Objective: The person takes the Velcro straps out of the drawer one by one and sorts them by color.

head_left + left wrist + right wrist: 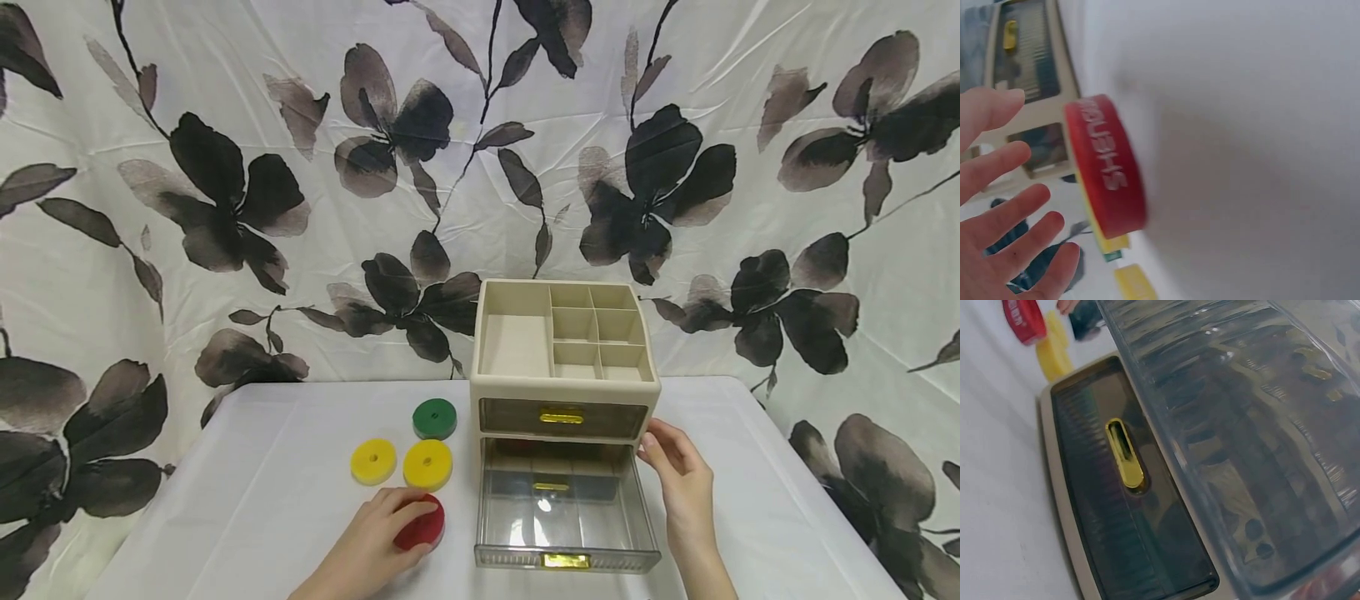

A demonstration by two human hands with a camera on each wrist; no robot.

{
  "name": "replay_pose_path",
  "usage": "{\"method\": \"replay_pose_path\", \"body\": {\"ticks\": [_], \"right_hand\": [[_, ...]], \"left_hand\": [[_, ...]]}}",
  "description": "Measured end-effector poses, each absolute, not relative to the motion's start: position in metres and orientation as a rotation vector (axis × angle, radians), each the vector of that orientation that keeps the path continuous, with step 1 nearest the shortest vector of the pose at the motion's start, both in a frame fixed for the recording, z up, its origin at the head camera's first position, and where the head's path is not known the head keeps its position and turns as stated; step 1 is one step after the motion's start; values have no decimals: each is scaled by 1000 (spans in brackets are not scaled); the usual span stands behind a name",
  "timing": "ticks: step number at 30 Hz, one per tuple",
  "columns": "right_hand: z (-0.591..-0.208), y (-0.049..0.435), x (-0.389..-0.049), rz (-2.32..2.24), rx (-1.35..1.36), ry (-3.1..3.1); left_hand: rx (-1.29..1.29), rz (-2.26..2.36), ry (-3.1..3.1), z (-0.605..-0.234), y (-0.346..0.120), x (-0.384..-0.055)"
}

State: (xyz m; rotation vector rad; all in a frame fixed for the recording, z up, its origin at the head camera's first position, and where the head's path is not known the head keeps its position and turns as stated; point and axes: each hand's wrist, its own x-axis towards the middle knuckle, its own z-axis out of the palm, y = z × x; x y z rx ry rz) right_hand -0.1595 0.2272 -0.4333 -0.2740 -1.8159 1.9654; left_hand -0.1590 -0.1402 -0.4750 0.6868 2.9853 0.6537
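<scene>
Low, left of centre, my left grip (378,529) is spread at the red disc (424,525), yellow discs (427,465) just above; right of centre, the clear drawer (517,559) stands open below the cabinet's (491,390) top; at its right side, my right grip (684,471), loosely spread.

Head camera looks forward and down over the table (300,467); left wrist view sits close, tilted, on the red disc (1110,172); right wrist, tilted too, crowds the clear drawer (1260,456); all three share that disc.
</scene>
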Motion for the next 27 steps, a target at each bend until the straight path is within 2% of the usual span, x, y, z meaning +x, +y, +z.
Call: {"method": "replay_pose_path", "body": {"ticks": [9, 18, 27], "right_hand": [[-433, 228, -159, 1967, -290, -1828], [-432, 229, -159, 1961, -289, -1841], [-431, 228, -160, 1964, -295, -1846]], "left_hand": [[763, 722, 3012, -454, -133, -137], [710, 847, 2955, -431, -121, -111], [1113, 908, 3214, -432, -102, -90]]}}
